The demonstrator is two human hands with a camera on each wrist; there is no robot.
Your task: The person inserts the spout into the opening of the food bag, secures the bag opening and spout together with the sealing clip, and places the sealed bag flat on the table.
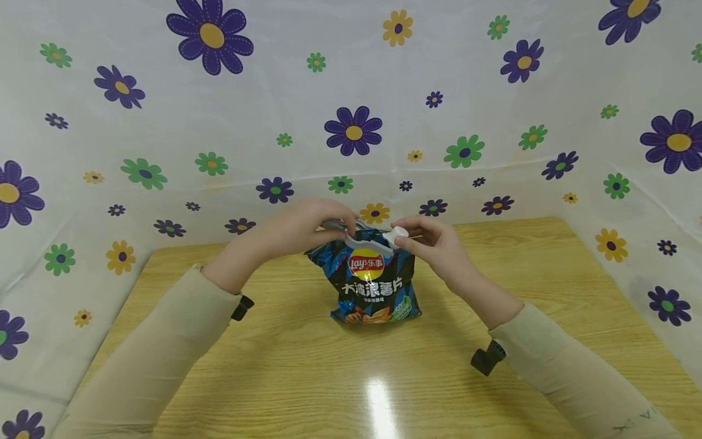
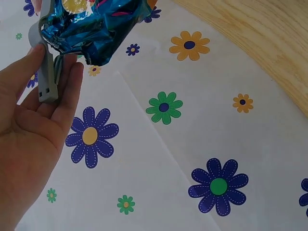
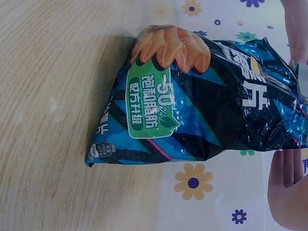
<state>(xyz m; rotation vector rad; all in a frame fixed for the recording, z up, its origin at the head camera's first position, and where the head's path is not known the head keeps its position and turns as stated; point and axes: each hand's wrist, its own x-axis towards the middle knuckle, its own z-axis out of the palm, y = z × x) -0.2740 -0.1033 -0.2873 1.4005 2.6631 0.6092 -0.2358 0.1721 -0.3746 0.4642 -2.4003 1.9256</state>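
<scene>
A black and blue Lay's chip bag (image 1: 378, 292) stands upright on the table, its top crumpled. A grey bag clip (image 1: 368, 245) lies across that top, one arm in front and another behind. My left hand (image 1: 318, 222) grips the clip at its left end; in the left wrist view the thumb presses the grey clip (image 2: 46, 77) with fingers behind it. On the clip's right end is a white cap (image 1: 396, 235), which my right hand (image 1: 433, 244) pinches between thumb and fingers. In the right wrist view the right hand (image 3: 288, 197) shows only partly, its fingertips behind the bag.
The wooden table (image 1: 285, 366) spreads around the bag. Behind it and at both sides hangs a white cloth (image 1: 247, 122) with purple, green and yellow flowers. A black wrist camera (image 1: 488, 358) sits at the right sleeve, another black device (image 1: 242, 307) at the left.
</scene>
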